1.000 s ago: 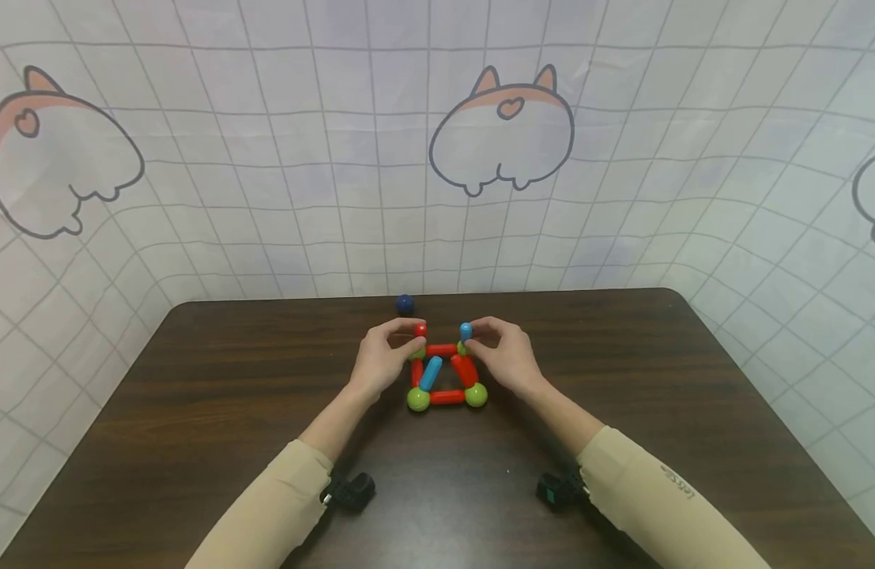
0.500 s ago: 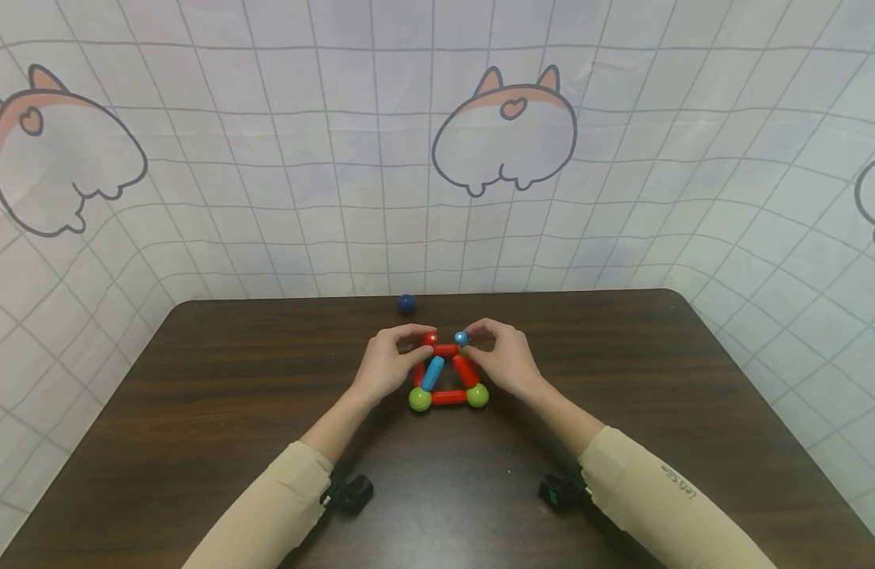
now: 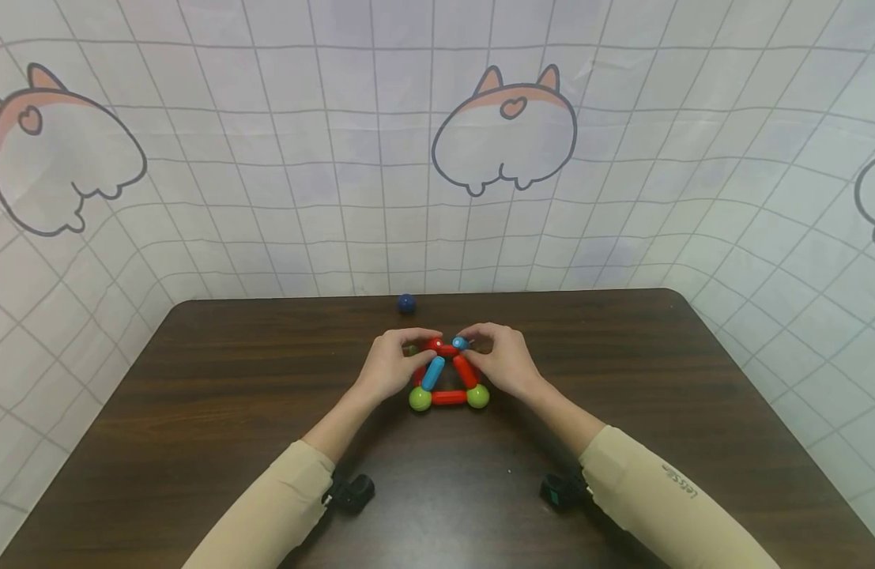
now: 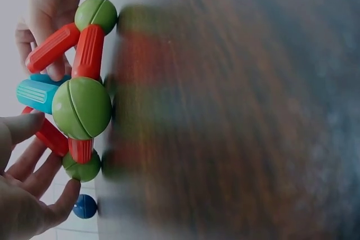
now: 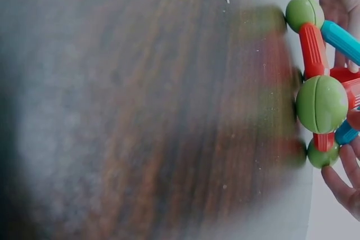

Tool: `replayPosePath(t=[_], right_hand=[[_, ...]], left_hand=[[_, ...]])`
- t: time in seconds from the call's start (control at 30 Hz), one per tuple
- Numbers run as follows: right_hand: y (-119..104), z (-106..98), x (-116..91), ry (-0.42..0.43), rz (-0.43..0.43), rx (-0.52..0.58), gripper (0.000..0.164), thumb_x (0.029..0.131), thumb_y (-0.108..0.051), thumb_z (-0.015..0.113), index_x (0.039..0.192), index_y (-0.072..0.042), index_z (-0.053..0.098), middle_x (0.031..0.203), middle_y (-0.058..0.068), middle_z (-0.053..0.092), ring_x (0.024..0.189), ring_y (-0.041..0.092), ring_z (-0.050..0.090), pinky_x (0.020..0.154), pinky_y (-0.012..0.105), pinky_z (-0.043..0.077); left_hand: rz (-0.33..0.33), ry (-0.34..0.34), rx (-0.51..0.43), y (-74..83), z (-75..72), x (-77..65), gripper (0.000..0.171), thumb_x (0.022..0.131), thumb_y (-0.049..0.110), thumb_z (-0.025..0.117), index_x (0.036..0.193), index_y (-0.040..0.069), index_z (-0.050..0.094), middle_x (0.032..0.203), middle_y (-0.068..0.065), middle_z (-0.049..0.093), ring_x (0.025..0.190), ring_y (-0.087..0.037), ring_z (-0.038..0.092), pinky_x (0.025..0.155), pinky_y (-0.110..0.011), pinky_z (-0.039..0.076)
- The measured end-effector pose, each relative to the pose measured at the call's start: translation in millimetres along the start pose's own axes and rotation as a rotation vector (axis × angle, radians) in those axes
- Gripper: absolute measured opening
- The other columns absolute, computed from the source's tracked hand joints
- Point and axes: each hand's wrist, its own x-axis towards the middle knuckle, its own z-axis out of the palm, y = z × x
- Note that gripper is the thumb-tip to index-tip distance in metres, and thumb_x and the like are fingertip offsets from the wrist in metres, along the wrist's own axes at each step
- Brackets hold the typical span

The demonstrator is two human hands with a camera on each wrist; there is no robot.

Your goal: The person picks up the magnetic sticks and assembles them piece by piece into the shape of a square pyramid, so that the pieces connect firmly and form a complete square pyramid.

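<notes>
On the table, several green balls and red sticks of a magnetic building set form a square frame, with front balls at left (image 3: 420,398) and right (image 3: 478,397). From these front corners a blue stick (image 3: 433,373) and a red stick (image 3: 466,371) lean up and inward. At the back left corner my left hand (image 3: 384,367) pinches another red stick (image 4: 52,139), tilted inward from its green ball (image 4: 82,167). My right hand (image 3: 507,361) pinches a second blue stick (image 3: 460,343) at the back right. The two held tips are close together; whether they touch is unclear.
A dark blue ball (image 3: 406,303) lies near the far edge of the dark wooden table (image 3: 231,379). Behind the table hangs a white checked cloth (image 3: 323,158) with cartoon prints. A black wrist camera (image 3: 352,494) sits below the left sleeve, another (image 3: 561,491) below the right.
The held red and blue sticks stood more upright before. Their upper ends have tipped toward each other and lower, the left hand shifting right, the right hand slightly left.
</notes>
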Motion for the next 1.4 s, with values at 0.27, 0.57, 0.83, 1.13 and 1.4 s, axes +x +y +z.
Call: replayPosePath(t=[0.27,0.57,0.83,1.13,1.4], right_hand=[[2.0,0.9,-0.2,-0.008,-0.005,-0.013,0.019,0.092,-0.002,0.076,0.111,-0.007,0.076,0.114,0.008,0.072,0.103,0.029,0.069,0.088,0.043,0.058],[0.4,1.2,-1.7,-0.016,0.003,-0.036,0.02,0.092,-0.002,0.075,0.111,-0.007,0.076,0.117,0.01,0.071,0.106,0.034,0.068,0.092,0.048,0.056],[0.3,2.1,-0.4,-0.01,0.001,-0.057,0.02,0.091,-0.003,0.076,0.11,-0.008,0.076,0.116,0.01,0.071,0.102,0.031,0.068,0.091,0.047,0.056],[2.8,0.5,-0.7,-0.01,0.009,-0.021,0.025,0.092,-0.003,0.076,0.116,-0.006,0.074,0.114,0.009,0.072,0.098,0.026,0.07,0.089,0.044,0.057],[7.0,-6.3,-8.3,-0.003,0.035,0.069,0.02,0.097,-0.016,0.073,0.115,-0.006,0.07,0.101,0.003,0.071,0.089,0.02,0.067,0.083,0.037,0.057]], left_hand=[[0.025,-0.005,0.038,1.2,0.4,-0.6,0.028,0.093,0.007,0.077,0.121,0.01,0.077,0.113,0.0,0.075,0.097,-0.022,0.065,0.081,-0.037,0.055],[0.022,-0.017,0.051,0.9,0.3,0.5,0.028,0.093,0.005,0.077,0.121,0.011,0.077,0.111,-0.001,0.075,0.075,-0.025,0.057,0.055,-0.029,0.038],[0.026,-0.03,0.054,0.6,0.5,1.9,0.028,0.094,0.006,0.076,0.121,0.011,0.077,0.11,-0.002,0.075,0.055,-0.018,0.044,0.049,-0.026,0.033],[0.032,-0.043,0.048,1.2,-1.2,2.2,0.03,0.094,0.004,0.075,0.123,0.009,0.075,0.118,-0.001,0.074,0.1,-0.022,0.065,0.088,-0.042,0.055],[0.005,0.02,-0.055,-0.2,-6.4,-9.1,0.022,0.098,0.016,0.073,0.119,0.01,0.07,0.112,-0.004,0.07,0.101,-0.024,0.065,0.091,-0.041,0.055]])
